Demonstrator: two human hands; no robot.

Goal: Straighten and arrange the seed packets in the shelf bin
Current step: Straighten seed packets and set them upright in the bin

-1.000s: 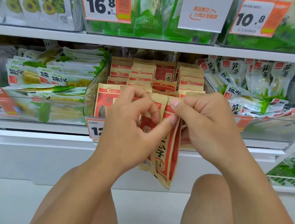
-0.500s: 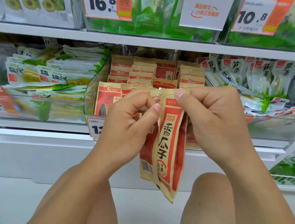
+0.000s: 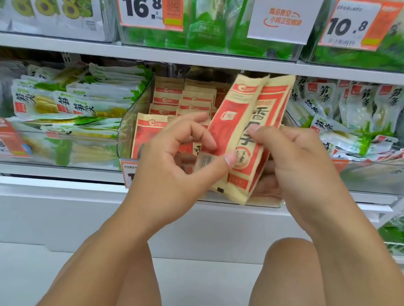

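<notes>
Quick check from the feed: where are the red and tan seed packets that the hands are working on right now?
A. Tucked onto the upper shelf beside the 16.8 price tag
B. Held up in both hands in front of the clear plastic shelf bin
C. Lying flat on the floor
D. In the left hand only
B: the left hand and right hand both pinch the red and tan seed packets, tilted in front of the clear plastic shelf bin.

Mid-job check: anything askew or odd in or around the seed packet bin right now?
Only the held packets: both hands, left hand and right hand, pinch them in front of the clear bin, tilted, tops leaning right. The packets in the bin stand in upright rows. Nothing looks spilled or torn.
</notes>
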